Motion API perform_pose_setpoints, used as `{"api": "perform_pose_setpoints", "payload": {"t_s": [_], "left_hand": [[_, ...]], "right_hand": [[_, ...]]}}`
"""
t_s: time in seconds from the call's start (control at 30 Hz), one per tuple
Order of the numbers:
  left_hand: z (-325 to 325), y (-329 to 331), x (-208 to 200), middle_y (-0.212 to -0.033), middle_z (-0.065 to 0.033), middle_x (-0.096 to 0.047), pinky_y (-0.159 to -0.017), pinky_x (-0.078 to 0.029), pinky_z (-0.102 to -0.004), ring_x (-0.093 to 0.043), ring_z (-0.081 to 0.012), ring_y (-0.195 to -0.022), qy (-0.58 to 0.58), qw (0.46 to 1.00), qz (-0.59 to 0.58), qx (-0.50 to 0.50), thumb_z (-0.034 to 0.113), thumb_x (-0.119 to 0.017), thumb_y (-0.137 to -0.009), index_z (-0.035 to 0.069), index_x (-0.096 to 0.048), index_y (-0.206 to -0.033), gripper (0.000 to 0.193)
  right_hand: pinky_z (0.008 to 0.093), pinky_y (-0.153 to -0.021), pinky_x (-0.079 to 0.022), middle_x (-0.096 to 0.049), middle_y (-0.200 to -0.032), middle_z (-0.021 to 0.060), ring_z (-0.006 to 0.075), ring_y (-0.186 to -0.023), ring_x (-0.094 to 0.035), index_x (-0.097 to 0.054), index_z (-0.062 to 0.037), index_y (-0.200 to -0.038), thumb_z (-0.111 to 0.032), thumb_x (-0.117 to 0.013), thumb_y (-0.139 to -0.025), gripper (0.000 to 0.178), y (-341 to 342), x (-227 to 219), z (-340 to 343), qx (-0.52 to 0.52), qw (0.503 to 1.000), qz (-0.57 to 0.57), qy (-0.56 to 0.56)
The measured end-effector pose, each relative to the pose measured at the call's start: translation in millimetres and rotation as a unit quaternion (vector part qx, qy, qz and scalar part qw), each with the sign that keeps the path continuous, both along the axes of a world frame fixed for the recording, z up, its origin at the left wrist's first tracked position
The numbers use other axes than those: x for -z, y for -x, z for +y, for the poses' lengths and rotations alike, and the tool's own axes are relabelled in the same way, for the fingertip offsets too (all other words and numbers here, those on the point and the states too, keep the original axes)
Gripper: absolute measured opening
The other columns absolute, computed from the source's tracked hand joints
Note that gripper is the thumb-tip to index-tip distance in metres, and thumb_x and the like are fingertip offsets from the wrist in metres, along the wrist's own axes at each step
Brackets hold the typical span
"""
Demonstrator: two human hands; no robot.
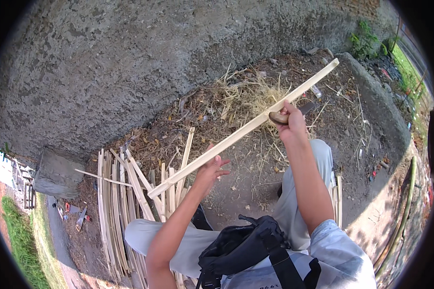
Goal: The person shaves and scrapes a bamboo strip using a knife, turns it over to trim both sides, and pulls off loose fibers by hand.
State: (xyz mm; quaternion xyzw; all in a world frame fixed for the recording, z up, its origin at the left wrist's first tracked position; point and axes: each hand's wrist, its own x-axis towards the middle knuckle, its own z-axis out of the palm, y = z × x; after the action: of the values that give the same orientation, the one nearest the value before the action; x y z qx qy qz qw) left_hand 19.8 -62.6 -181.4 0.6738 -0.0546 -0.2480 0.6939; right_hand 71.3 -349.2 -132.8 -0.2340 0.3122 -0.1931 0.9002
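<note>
- Lower left: pile of sticks (115,202); best keep the long strip (237,136), slanting across the centre, clear of it.
- Centre: left hand (210,170), fingers loosely spread, should steady the strip.
- Right of centre: right hand (294,123), curled round a knife (278,118), should angle its blade away.

The strip (236,135) is smooth wood; the knife handle (278,118) glossy; the wall (120,62) rough.

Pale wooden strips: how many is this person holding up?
1: the long strip slants up rightward over the ground, touched by the left grip lower down and the right grip higher up. Another could be hidden behind it.
</note>
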Motion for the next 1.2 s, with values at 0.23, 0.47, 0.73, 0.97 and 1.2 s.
{"api": "perform_pose_setpoints", "payload": {"t_s": [0.23, 0.47, 0.73, 0.97, 1.2], "left_hand": [[12, 1, -40, -0.144, -0.0148, -0.043, -0.082, -0.057, -0.0404, -0.060, -0.0296, -0.114, 0.123, 0.988, -0.080, -0.051, 0.042, -0.045, -0.101, 0.013, -0.017, -0.154, 0.066], [41, -16, -74, -0.133, -0.0169, -0.051, -0.083, -0.057, -0.0449, -0.058, -0.0282, -0.113, 0.182, 0.961, -0.108, -0.177, 0.042, -0.039, -0.104, 0.009, -0.034, -0.143, 0.051], [61, -33, -86, -0.123, -0.0198, -0.057, -0.106, -0.041, -0.0519, -0.054, -0.0344, -0.121, 0.313, 0.894, -0.151, -0.283, 0.027, -0.043, -0.101, 0.001, -0.048, -0.123, 0.035], [81, -35, -100, -0.058, -0.0073, -0.045, -0.072, -0.045, -0.0356, -0.048, -0.0204, -0.065, 0.425, 0.785, -0.086, -0.443, 0.035, -0.043, -0.099, 0.010, -0.044, -0.060, 0.046], [118, -27, -137, -0.050, -0.0008, -0.025, -0.051, -0.024, -0.0302, -0.022, -0.0140, -0.046, 0.411, 0.812, -0.226, -0.348, 0.035, -0.039, -0.102, 0.014, -0.032, -0.055, 0.052]], "right_hand": [[0.0206, -0.056, -0.050, -0.050, -0.071, -0.0022, 0.0067, -0.058, -0.051, -0.054, -0.0046, -0.090, -0.003, -0.060, -0.092, 0.007, 6, -5, 19, -0.090, 0.995, -0.044, -0.029], [0.0251, -0.061, -0.045, -0.047, -0.068, -0.0025, 0.0079, -0.060, -0.047, -0.051, -0.0053, -0.090, -0.001, -0.058, -0.092, 0.008, 11, 8, 49, -0.170, 0.983, -0.038, -0.051], [0.0220, -0.053, -0.042, -0.050, -0.073, -0.0010, 0.0063, -0.055, -0.044, -0.053, -0.0032, -0.091, -0.002, -0.061, -0.093, 0.009, 21, 22, 89, -0.267, 0.962, 0.012, -0.052], [0.0214, -0.059, -0.047, -0.058, -0.085, 0.0035, 0.0072, -0.064, -0.047, -0.057, 0.0020, -0.098, -0.005, -0.065, -0.092, 0.012, 34, 34, 126, -0.293, 0.951, 0.028, -0.094], [0.0301, -0.064, -0.048, -0.065, -0.079, 0.0085, 0.0158, -0.071, -0.060, -0.055, -0.0068, -0.064, -0.007, -0.065, -0.090, 0.028, 72, 83, 145, -0.465, 0.877, 0.104, 0.060]]}}
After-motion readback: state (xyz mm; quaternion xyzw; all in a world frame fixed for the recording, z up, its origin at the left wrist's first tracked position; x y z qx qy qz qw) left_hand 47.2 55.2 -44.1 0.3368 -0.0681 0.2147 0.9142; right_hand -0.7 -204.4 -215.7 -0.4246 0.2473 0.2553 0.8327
